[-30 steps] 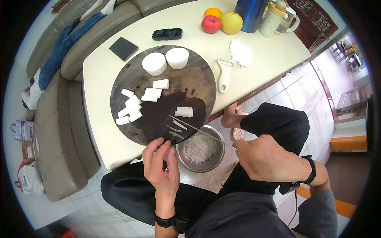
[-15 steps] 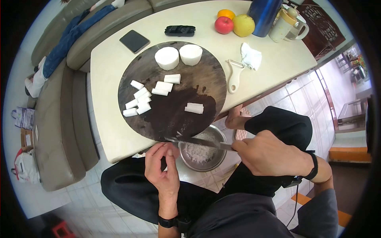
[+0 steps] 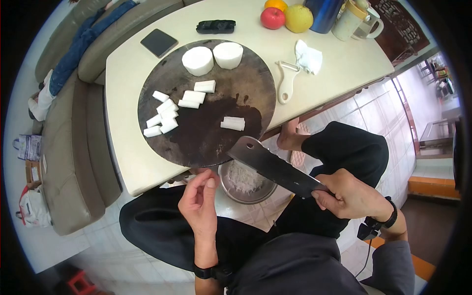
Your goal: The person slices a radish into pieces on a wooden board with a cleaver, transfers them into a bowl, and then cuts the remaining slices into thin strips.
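My right hand (image 3: pixel 344 192) grips the handle of a dark cleaver (image 3: pixel 275 168), its broad blade pointing up and left over a metal bowl (image 3: pixel 268 191). White shreds (image 3: pixel 243 178) lie in this bowl, below the table edge. Near the front rim of the round cutting board (image 3: pixel 162 81) is my left hand (image 3: pixel 200 196), fingers curled and thumb close to them; nothing shows in it. Several cut white pieces (image 3: pixel 168 109) lie on the board's left and middle, with another small group (image 3: pixel 232 123) at the right. Two thick white chunks (image 3: pixel 197 61) stand at the back.
Behind the board are a phone (image 3: pixel 159 43), a black bundle (image 3: pixel 216 26), fruit (image 3: pixel 299 18) and a blue flask (image 3: pixel 322 14). A peeler (image 3: pixel 286 83) and crumpled tissue (image 3: pixel 309 57) lie right. A person's legs (image 3: pixel 78 46) rest on the sofa (image 3: pixel 71 162).
The cleaver has turned so its flat side shows, and it has moved right, off the board's front edge. The whole view has shifted slightly.
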The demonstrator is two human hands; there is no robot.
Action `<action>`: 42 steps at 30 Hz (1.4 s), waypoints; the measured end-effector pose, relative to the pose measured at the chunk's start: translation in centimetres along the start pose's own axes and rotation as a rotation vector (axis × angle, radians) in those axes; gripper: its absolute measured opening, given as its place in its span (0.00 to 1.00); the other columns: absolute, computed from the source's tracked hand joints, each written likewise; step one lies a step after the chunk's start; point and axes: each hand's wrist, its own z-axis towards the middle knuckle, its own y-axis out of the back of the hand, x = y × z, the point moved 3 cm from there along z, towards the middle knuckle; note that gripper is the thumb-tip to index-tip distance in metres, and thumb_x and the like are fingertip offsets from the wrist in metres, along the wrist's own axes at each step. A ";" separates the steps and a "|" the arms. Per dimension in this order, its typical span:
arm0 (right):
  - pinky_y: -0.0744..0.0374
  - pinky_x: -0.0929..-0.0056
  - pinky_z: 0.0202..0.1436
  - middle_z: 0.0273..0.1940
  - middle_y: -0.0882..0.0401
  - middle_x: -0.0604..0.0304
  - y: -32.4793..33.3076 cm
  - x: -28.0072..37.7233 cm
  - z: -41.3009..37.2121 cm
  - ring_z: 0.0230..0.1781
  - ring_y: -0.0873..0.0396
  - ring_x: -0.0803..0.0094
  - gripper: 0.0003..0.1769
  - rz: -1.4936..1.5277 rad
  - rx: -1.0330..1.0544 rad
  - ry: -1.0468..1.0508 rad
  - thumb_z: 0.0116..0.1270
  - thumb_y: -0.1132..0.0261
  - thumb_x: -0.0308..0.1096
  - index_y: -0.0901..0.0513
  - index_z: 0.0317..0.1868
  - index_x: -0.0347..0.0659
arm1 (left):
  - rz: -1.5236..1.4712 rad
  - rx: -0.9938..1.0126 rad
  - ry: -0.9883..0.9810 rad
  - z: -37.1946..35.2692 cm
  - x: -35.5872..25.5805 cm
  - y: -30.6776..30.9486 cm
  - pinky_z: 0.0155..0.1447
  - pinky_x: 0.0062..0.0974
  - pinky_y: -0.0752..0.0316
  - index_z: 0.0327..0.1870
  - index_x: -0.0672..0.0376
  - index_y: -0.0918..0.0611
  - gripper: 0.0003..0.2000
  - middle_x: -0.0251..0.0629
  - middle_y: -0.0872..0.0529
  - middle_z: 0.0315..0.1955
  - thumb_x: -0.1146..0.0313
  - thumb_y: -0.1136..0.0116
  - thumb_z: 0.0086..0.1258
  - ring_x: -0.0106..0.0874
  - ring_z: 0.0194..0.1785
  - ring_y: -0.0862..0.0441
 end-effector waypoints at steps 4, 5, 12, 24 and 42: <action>0.32 0.69 0.21 0.18 0.24 0.55 -1.5 -0.3 0.3 0.14 0.29 0.66 0.10 0.276 0.062 -0.022 0.70 0.40 0.27 0.25 0.30 0.32 | -0.429 0.207 0.277 -0.5 0.9 -1.4 0.54 0.30 0.19 0.58 0.65 0.21 0.15 0.42 0.13 0.44 0.77 0.43 0.72 0.30 0.46 0.15; 0.32 0.71 0.21 0.18 0.23 0.56 -1.9 -0.3 0.4 0.14 0.29 0.71 0.10 0.294 0.109 -0.027 0.70 0.40 0.27 0.25 0.30 0.31 | -0.423 0.205 0.278 -0.7 1.1 -1.4 0.54 0.30 0.19 0.58 0.65 0.21 0.15 0.42 0.13 0.44 0.77 0.43 0.72 0.30 0.46 0.15; 0.32 0.72 0.22 0.19 0.23 0.58 -2.8 -0.8 0.3 0.15 0.30 0.73 0.10 0.419 0.147 -0.072 0.71 0.41 0.27 0.24 0.31 0.30 | -0.573 0.233 0.418 -1.1 1.4 -2.1 0.46 0.27 0.16 0.48 0.67 0.18 0.09 0.40 0.13 0.38 0.79 0.38 0.68 0.27 0.38 0.14; 0.37 0.83 0.15 0.21 0.22 0.61 2.0 -5.2 -2.5 0.12 0.32 0.84 0.07 0.803 -0.173 -0.121 0.67 0.39 0.26 0.20 0.33 0.30 | -0.142 0.183 0.709 -1.0 18.5 -0.3 0.42 0.28 0.15 0.47 0.66 0.18 0.08 0.39 0.14 0.33 0.75 0.39 0.70 0.29 0.35 0.14; 0.38 0.80 0.07 0.14 0.29 0.54 2.5 -6.8 0.5 0.04 0.39 0.80 0.16 1.251 -0.445 0.221 0.67 0.44 0.24 0.27 0.50 0.18 | -0.109 -0.257 1.054 -7.1 42.0 8.0 0.34 0.28 0.23 0.40 0.55 0.19 0.05 0.30 0.20 0.27 0.74 0.37 0.66 0.25 0.28 0.22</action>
